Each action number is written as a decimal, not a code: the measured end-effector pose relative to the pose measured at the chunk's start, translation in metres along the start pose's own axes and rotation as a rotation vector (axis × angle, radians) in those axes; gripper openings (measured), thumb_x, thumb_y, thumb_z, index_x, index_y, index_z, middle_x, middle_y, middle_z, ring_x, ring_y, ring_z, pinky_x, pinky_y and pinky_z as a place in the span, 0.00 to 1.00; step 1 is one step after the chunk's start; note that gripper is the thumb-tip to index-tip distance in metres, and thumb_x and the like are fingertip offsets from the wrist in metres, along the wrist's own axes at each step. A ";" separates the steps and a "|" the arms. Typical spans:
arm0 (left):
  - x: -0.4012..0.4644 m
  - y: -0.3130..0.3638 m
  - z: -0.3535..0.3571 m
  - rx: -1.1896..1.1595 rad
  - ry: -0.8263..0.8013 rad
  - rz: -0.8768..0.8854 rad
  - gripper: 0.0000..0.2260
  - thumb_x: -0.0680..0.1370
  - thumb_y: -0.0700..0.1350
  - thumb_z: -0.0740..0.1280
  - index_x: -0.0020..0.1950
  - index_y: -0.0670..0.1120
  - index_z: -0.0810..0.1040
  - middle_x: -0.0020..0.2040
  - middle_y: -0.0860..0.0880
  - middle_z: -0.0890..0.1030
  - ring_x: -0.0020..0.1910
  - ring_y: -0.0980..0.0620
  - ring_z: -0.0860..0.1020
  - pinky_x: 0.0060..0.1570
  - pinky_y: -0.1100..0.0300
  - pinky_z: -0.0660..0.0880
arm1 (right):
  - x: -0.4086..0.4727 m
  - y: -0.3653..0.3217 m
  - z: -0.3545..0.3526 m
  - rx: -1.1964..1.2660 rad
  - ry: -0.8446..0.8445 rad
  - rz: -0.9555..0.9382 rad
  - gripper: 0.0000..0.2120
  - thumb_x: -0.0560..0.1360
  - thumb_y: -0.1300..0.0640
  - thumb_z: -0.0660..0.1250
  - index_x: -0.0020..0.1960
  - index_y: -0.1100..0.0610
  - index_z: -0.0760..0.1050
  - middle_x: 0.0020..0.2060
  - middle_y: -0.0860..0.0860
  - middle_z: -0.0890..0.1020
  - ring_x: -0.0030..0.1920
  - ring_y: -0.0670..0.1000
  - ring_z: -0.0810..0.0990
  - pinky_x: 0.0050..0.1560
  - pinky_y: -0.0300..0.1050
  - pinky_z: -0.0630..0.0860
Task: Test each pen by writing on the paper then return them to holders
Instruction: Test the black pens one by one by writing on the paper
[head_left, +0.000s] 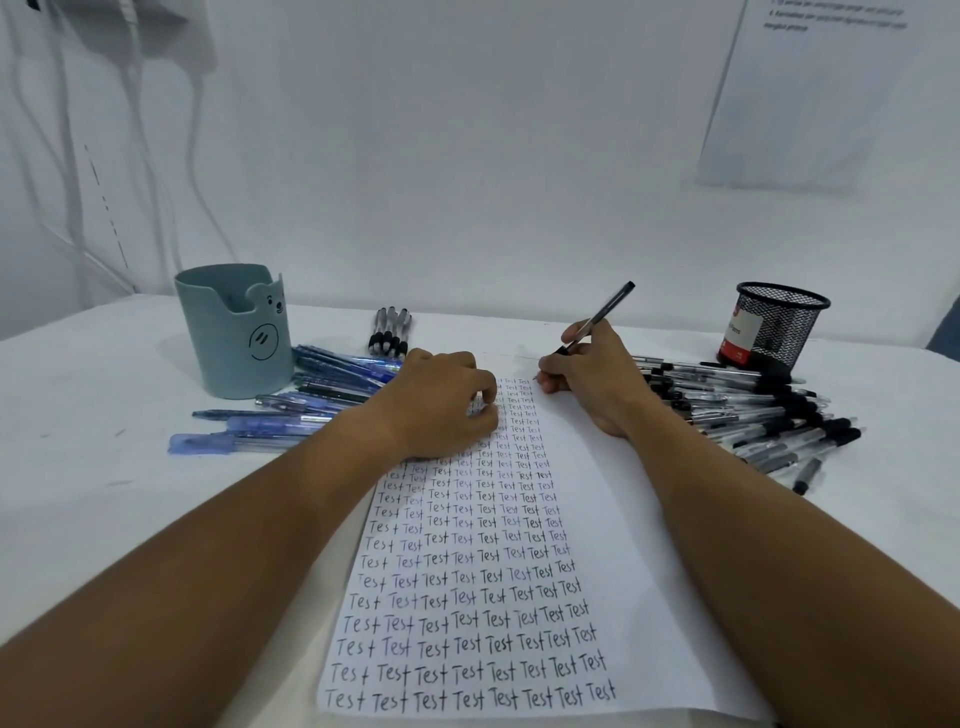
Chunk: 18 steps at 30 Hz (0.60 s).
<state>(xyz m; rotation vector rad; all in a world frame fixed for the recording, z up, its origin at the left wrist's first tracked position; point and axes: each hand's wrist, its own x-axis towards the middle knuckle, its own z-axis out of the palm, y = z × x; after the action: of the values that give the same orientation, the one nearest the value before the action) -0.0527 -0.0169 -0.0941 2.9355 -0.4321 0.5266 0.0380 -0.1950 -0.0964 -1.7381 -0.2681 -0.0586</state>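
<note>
Right now the paper (587, 545) lies lengthwise on the white table (104, 493), and everything else sits around it. Rows of the handwritten word "Test" cover the left and middle of the paper from its near edge up to its far end; the right strip of the paper is blank.

At the far end of the paper, the right hand (587, 379) pinches a black pen (597, 317) between thumb and fingers, the other fingers curled under. The pen's tip touches the paper just beside the top of the last written column, and its capped end slants up and away from the paper. The left hand (441, 405) rests on the written part of the paper near its far left corner, fingers loosely curled with the tips pressing the sheet down; it holds nothing.

Left of the paper, a loose pile of blue pens (291, 410) lies on the table, and beyond them stands a pale green cup (234, 332) with a bear face drawn on it. Past the far end of the paper, a few black-gripped pens (389, 332) lie side by side. Right of the paper, a heap of black pens (753, 410) spreads over the table, with a black mesh cup (774, 327) standing at its far edge.
</note>
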 end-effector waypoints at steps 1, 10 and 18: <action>0.000 0.000 0.000 0.003 0.000 0.002 0.13 0.80 0.54 0.61 0.58 0.51 0.79 0.51 0.52 0.76 0.47 0.55 0.73 0.61 0.56 0.59 | 0.000 0.000 0.000 -0.002 0.000 0.000 0.16 0.73 0.71 0.68 0.46 0.55 0.65 0.40 0.63 0.79 0.30 0.55 0.79 0.50 0.56 0.80; 0.000 0.002 -0.002 -0.006 -0.014 -0.007 0.13 0.80 0.54 0.61 0.59 0.51 0.78 0.52 0.52 0.76 0.47 0.55 0.72 0.62 0.56 0.58 | 0.001 0.001 0.002 -0.058 0.012 -0.010 0.15 0.73 0.70 0.68 0.47 0.54 0.65 0.34 0.58 0.81 0.32 0.56 0.80 0.52 0.59 0.80; -0.002 0.003 -0.001 -0.006 -0.009 -0.012 0.13 0.80 0.54 0.61 0.59 0.51 0.78 0.51 0.52 0.76 0.49 0.54 0.74 0.61 0.56 0.59 | 0.000 0.000 0.002 -0.102 -0.018 -0.017 0.14 0.73 0.68 0.67 0.46 0.53 0.65 0.36 0.59 0.81 0.32 0.54 0.79 0.51 0.55 0.79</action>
<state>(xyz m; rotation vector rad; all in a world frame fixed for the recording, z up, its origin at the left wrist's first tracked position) -0.0554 -0.0188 -0.0934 2.9341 -0.4160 0.5094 0.0374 -0.1932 -0.0963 -1.8389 -0.2972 -0.0701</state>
